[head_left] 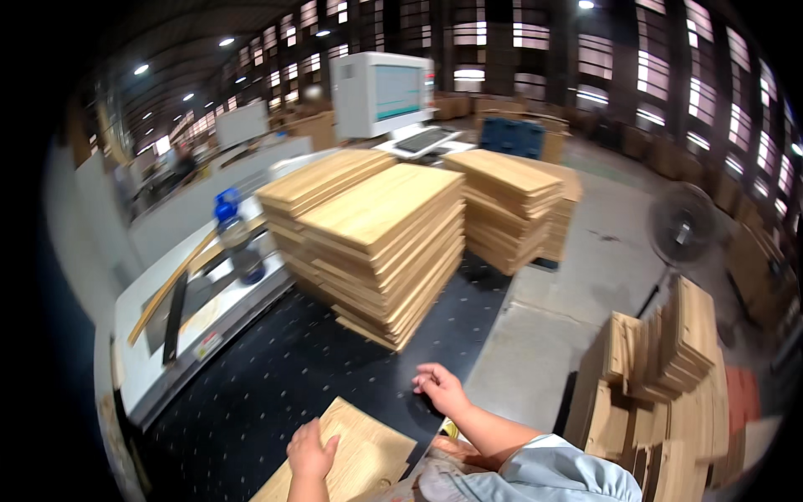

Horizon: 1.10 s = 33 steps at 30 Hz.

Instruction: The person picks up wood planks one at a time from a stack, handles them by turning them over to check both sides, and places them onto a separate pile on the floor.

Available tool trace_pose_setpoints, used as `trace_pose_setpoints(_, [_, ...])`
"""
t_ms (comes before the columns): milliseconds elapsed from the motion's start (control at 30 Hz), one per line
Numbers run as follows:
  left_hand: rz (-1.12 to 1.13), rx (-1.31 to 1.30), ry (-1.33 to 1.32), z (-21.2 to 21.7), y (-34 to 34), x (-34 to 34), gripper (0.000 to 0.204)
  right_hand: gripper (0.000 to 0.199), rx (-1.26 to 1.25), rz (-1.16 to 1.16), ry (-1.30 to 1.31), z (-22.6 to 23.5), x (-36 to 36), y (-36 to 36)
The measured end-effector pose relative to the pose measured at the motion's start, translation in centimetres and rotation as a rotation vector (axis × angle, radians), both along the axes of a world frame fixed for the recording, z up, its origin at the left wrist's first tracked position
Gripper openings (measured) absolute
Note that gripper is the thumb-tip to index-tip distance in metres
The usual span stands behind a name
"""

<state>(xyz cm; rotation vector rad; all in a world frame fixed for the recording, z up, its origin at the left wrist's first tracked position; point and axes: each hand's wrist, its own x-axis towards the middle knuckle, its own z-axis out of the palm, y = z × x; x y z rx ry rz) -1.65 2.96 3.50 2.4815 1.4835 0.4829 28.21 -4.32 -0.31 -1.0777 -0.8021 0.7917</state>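
My left hand (309,450) rests on the near end of a light wooden board (372,448), its fingers together and the thumb apart. The board lies flat on the black dotted tabletop (242,402), close to my body. My right hand (441,390) is over the table's right edge, beyond the board and apart from it. Its fingers are loosely bent, with nothing seen in them. Ahead of both hands stands a tall stack of similar boards (385,205), its lower layers somewhat uneven.
A second stack (510,180) stands behind right. On the left, a white ledge (138,368) carries a blue-capped bottle (238,238), a black bar (176,318) and wooden strips. A monitor (393,92) and keyboard (422,140) sit beyond. More boards (669,376) and a fan (682,230) stand right.
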Motion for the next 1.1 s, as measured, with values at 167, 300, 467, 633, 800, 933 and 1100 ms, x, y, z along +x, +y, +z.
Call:
trace_pose_setpoints(167, [0.018, -0.012, -0.016, 0.6, -0.6, 0.1, 0.056, 0.044, 0.175, -0.486, -0.260, 13.3, 13.2, -4.3])
trace_pose_setpoints(300, [-0.007, -0.034, -0.038, 0.8, -0.7, 1.4, 0.057, 0.059, 0.055, -0.900, -0.416, 25.6, 24.2, -10.2])
trace_pose_setpoints(467, [-0.011, -0.021, -0.030, 0.3, -0.3, 0.4, 0.056, 0.066, -0.434, -1.116, -0.402, 31.7, 30.8, -10.7])
trace_pose_setpoints(633, [-0.014, -0.012, -0.020, -0.6, 0.1, -1.5, 0.058, 0.064, -0.464, -1.034, -0.333, 31.9, 31.3, -9.7])
trace_pose_setpoints(800, [-0.022, -0.051, -0.019, 0.3, 0.3, 0.6, 0.057, 0.063, -0.431, -1.075, -0.293, 30.6, 35.3, -11.8])
trace_pose_setpoints(933, [0.031, -0.100, -0.004, 0.9, -0.1, 0.1, 0.057, 0.062, -0.447, -1.077, -0.284, 30.0, 38.0, -11.0])
trace_pose_setpoints(1100, [0.038, -0.163, -0.011, 0.5, -0.2, -0.6, 0.059, 0.062, -0.462, -1.077, -0.302, 30.2, 39.1, -9.6])
